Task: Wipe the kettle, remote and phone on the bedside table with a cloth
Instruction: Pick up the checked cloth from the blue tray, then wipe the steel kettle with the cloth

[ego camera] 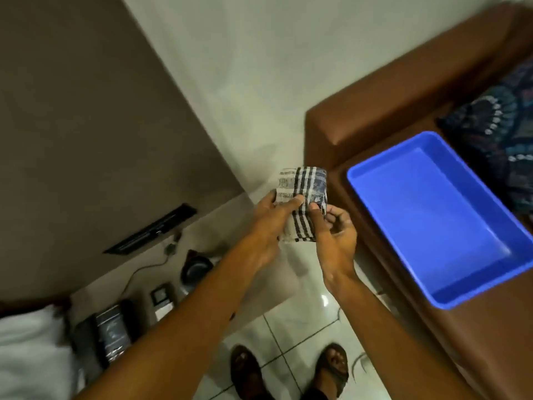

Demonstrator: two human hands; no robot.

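A folded cloth (305, 194), white with dark blue stripes, is held up in front of me by both hands. My left hand (274, 223) grips its left side with the thumb across the front. My right hand (336, 232) pinches its lower right edge. Down at the lower left stands the bedside table (259, 284). On it sit a dark kettle (194, 269) seen from above, a small phone-like device (162, 298) and a dark flat object (111, 333) that may be the remote, blurred.
A blue plastic tray (432, 215), nothing in it, rests on a brown sofa (383, 90) at the right, beside a patterned cushion (499, 116). A cable (144, 269) runs from a wall socket strip (153, 229). White bedding (26, 350) lies at far left. My sandalled feet (288, 370) stand on tiled floor.
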